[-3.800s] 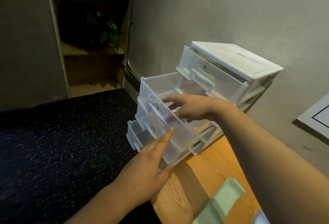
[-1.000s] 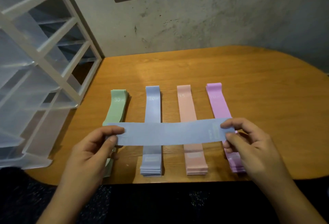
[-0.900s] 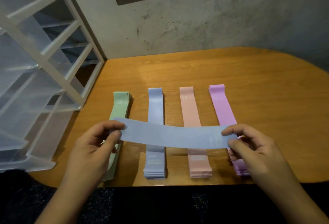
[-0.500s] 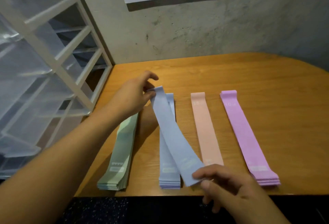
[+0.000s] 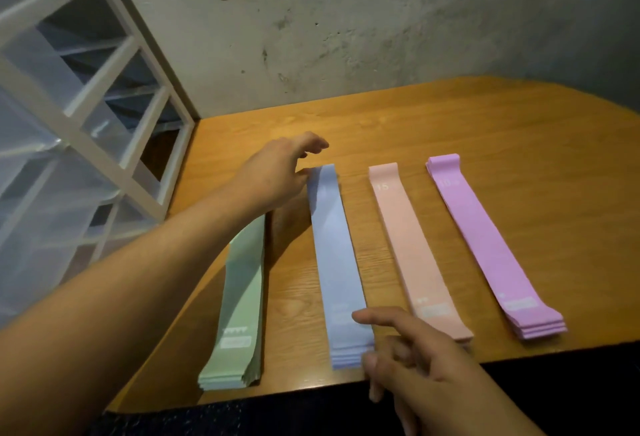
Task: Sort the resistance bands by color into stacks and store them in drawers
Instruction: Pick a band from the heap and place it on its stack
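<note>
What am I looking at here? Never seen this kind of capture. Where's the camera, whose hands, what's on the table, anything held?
There is no robot. A person works with bare hands, and the single picture comes from a wide-angle camera worn on their head, looking forward and down. That is why both arms enter from the bottom edge.

On the wooden table four stacks of resistance bands lie side by side: a green stack, a blue stack, a peach stack and a purple stack. A clear plastic drawer unit with a white frame stands at the left.

The left hand is at the far end of the blue stack. The right hand is at its near end, index finger resting on top. Neither hand plainly grips anything.
</note>
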